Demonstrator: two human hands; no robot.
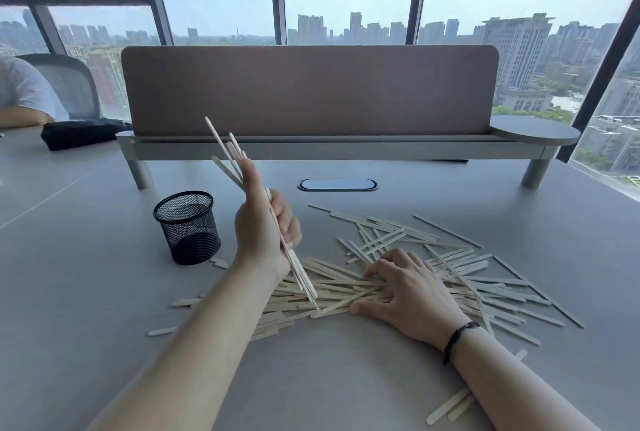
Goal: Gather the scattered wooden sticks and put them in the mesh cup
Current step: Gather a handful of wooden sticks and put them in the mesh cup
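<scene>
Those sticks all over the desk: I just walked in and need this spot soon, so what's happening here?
A person is clearing them into the mesh cup. The left hand holds a small bundle of sticks raised near the cup, which looks empty. The right hand rests flat on the pile of wooden sticks spread over the table.

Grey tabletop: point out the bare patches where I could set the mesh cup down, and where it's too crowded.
Bare patches: the grey tabletop left of the black wire-mesh cup; the strip between the cup and the oval cable port; the near edge between both forearms. Crowded: the pile of flat wooden sticks under the right hand, spreading toward the right.
</scene>
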